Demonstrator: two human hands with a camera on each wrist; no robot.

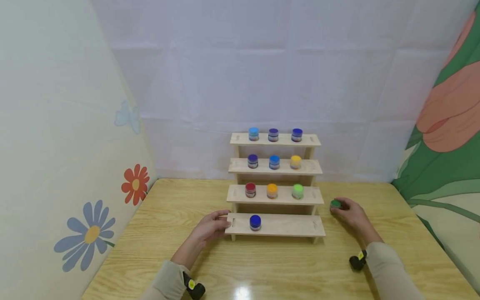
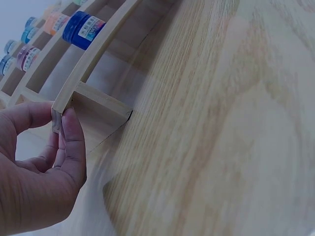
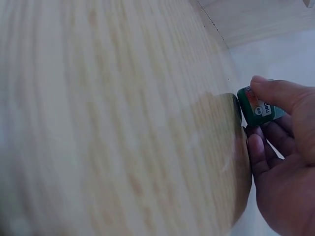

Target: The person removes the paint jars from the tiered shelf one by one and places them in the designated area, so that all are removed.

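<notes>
A four-step wooden display rack (image 1: 288, 226) stands on the table. Thumb and fingers of my left hand (image 1: 211, 227) pinch the left end of its lowest board, plainly seen in the left wrist view. On that board sits one dark blue paint jar (image 1: 255, 223), towards the left. Right of the rack, my right hand (image 1: 353, 215) grips a small green paint jar (image 3: 256, 109) between thumb and fingers. Whether this jar touches the table I cannot tell. The three upper boards each carry three jars, among them a red jar (image 1: 250, 190), an orange jar (image 1: 272, 191) and a light green jar (image 1: 298, 191).
The wood-grain table (image 1: 180, 196) extends around the rack. Behind it hangs a white cloth (image 1: 210, 83). Walls with painted flowers flank the table, including a blue flower (image 1: 91, 234) at left. Each wrist carries a small black camera (image 1: 358, 261).
</notes>
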